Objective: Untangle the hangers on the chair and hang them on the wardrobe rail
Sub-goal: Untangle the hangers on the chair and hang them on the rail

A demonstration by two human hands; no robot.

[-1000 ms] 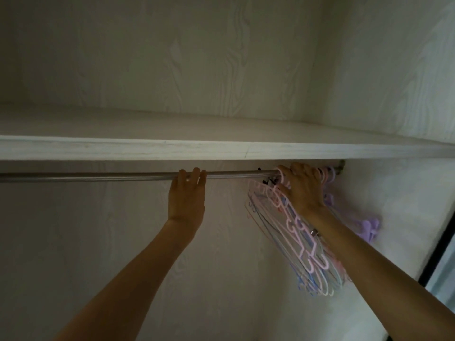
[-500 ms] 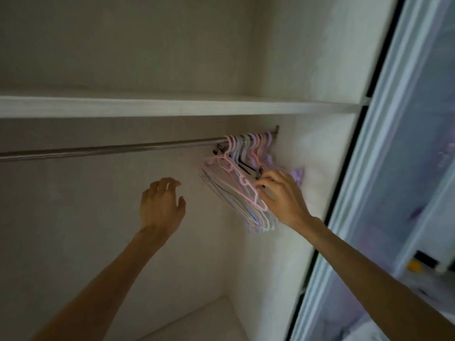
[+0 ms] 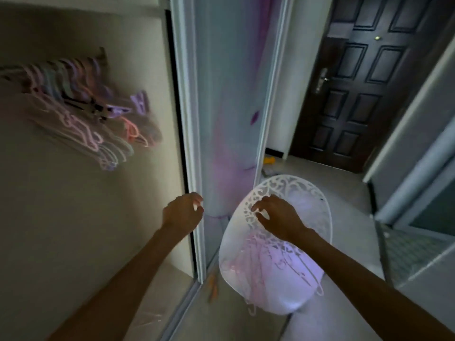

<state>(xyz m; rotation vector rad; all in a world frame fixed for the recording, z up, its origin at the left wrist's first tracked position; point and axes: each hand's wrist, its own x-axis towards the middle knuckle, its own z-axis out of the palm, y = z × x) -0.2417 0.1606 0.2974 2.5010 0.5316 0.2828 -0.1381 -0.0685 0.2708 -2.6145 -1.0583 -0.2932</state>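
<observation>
Several pastel hangers hang bunched on the wardrobe rail at the upper left, blurred by motion. A white chair with a lace-pattern back stands right of the wardrobe; a tangle of pink and white hangers lies on its seat. My left hand hovers by the wardrobe's door frame, fingers loosely curled and holding nothing. My right hand is over the chair's backrest, fingers loosely bent, holding nothing.
The wardrobe's sliding door frame stands between the wardrobe and the chair. A dark panelled door is at the back right. A small yellow object lies on the floor behind the chair. A glass door is at the right.
My view has swung right and down from the rail to the chair. Both hands have left the rail and the hung hangers and dropped toward the chair.
</observation>
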